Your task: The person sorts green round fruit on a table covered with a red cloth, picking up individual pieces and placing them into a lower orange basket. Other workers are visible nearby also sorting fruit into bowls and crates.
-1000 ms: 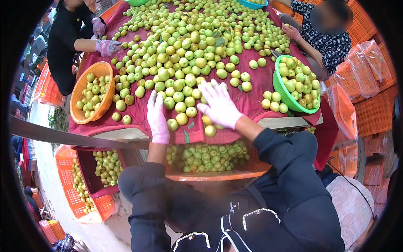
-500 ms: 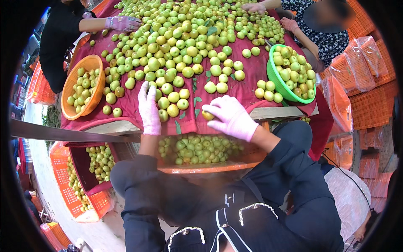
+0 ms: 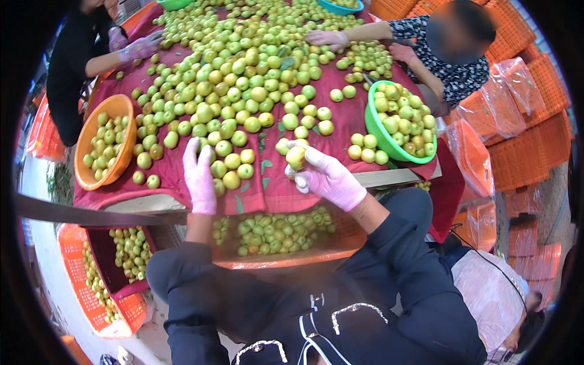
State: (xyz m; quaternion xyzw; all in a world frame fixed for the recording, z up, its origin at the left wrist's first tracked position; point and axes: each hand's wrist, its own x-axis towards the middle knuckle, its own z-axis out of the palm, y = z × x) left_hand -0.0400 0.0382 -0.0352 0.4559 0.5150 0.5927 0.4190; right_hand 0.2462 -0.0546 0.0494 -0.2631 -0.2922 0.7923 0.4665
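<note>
My right hand (image 3: 330,181), in a pink-and-white glove, pinches a yellow-green fruit (image 3: 296,157) just above the maroon cloth (image 3: 277,193) near its front edge. Another loose fruit lies just behind it. My left hand (image 3: 199,177), gloved the same way, has its fingers apart beside a small cluster of fruit (image 3: 231,179); I make out nothing in its grip. A large spread of similar fruit (image 3: 240,73) covers the back and middle of the cloth, with loose leaves (image 3: 266,164) among the front ones. Below the edge, more fruit (image 3: 274,234) fills an orange bin (image 3: 304,258).
An orange bowl (image 3: 82,146) and a green bowl (image 3: 404,158), both holding fruit, flank me. Co-workers' gloved hands (image 3: 137,50) (image 3: 325,38) reach onto the pile from both sides. A metal bar (image 3: 73,210) crosses lower left. Orange crates (image 3: 517,146) are stacked at right.
My right hand has gone from spread over the fruit to gripping one, now raised and turned. Fewer fruit lie at the front centre. The right-hand co-worker's arm stretches farther over the pile.
</note>
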